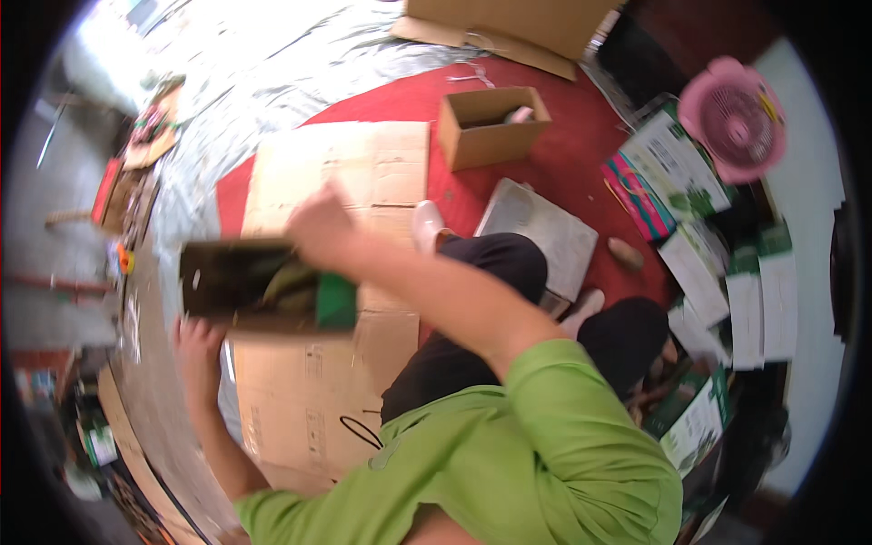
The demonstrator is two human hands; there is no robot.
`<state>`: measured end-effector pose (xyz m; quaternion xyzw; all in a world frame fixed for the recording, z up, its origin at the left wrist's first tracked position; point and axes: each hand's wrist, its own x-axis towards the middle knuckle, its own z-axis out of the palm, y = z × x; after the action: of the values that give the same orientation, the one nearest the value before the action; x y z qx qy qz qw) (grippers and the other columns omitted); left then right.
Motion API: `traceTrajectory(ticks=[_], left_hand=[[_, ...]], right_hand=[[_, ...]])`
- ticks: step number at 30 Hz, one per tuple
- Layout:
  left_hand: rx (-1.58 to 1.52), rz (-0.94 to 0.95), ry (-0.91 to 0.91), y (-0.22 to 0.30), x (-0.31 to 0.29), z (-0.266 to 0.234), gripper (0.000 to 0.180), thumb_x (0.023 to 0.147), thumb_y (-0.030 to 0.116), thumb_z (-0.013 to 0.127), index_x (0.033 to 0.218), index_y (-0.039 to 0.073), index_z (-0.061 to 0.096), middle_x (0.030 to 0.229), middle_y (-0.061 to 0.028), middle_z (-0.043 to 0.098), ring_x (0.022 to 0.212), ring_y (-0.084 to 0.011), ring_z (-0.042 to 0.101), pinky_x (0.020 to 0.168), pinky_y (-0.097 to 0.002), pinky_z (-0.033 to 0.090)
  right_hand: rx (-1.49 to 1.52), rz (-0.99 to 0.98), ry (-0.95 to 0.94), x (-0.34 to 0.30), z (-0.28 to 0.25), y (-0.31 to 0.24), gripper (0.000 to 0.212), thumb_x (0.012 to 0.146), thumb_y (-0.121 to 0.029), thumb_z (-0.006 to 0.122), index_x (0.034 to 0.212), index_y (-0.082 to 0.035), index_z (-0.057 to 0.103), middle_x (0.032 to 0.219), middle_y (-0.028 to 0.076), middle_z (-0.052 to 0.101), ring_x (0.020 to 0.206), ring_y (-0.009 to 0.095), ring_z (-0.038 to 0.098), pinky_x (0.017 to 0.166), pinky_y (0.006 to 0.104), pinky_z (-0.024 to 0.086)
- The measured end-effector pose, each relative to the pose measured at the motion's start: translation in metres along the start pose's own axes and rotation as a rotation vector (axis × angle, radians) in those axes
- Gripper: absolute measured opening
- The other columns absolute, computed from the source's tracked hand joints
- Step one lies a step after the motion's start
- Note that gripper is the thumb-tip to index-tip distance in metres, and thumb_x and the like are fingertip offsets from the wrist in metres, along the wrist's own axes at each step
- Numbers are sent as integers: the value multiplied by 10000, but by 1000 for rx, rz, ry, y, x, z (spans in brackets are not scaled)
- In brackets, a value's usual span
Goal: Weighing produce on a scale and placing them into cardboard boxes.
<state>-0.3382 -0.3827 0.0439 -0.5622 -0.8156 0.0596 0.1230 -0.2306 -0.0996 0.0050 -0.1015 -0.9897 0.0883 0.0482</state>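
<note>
An open cardboard box (263, 325) with a dark inside is tilted in front of me, over a flattened sheet of cardboard (327, 173). Inside it lies something greenish-brown (292, 287), too blurred to name, and a bright green panel (338, 302) shows at its right end. My left hand (198, 343) is closed on the near left corner, fingers hooked over the rim. Across the box reaches my right arm, with my right hand (322, 222) at the far right edge. Motion smears its fingers, so I cannot tell whether they grip the rim.
Beyond my knee, a small open box (493, 145) holds something pinkish on the red carpet (381, 104). Nearby lies a flat grey-white slab (536, 232). A pink basket (734, 123) and several white-and-green cartons (699, 277) line the right side. Silvery sheeting (272, 54) covers the far left floor.
</note>
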Motion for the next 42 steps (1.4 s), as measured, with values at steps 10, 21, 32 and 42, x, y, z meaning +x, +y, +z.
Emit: traceTrajectory(ticks=[10, 21, 32, 42], left_hand=[[-85, -321, -417, -68, -247, 92, 107, 727, 107, 605, 788, 86, 691, 821, -112, 612, 869, -319, 568, 880, -413, 423], [52, -403, -28, 27, -72, -36, 201, 765, 140, 595, 872, 46, 736, 795, -213, 659, 731, -384, 618, 636, -448, 490], [-408, 324, 182, 192, 157, -6, 139, 845, 119, 588, 930, 67, 684, 968, -98, 642, 1073, -275, 572, 1086, -492, 287], [-754, 887, 26, 432, 239, -81, 146, 815, 57, 605, 941, 42, 677, 983, -87, 650, 1081, -294, 571, 1087, -500, 282]], right_hand=[[494, -57, -287, -46, 120, -167, 185, 705, -235, 687, 817, -94, 730, 795, 100, 694, 810, 266, 668, 759, 501, 437], [574, 9, -1, -54, -4, -39, 274, 794, -339, 668, 818, -69, 712, 821, 142, 685, 844, 322, 666, 697, 457, 500], [386, 740, 785, -316, -139, 227, 245, 800, -305, 592, 862, -102, 715, 846, 108, 685, 825, 293, 648, 747, 413, 497], [-83, 1739, 453, -701, 8, 252, 220, 805, -305, 594, 875, -123, 697, 889, 122, 678, 888, 336, 633, 768, 458, 502]])
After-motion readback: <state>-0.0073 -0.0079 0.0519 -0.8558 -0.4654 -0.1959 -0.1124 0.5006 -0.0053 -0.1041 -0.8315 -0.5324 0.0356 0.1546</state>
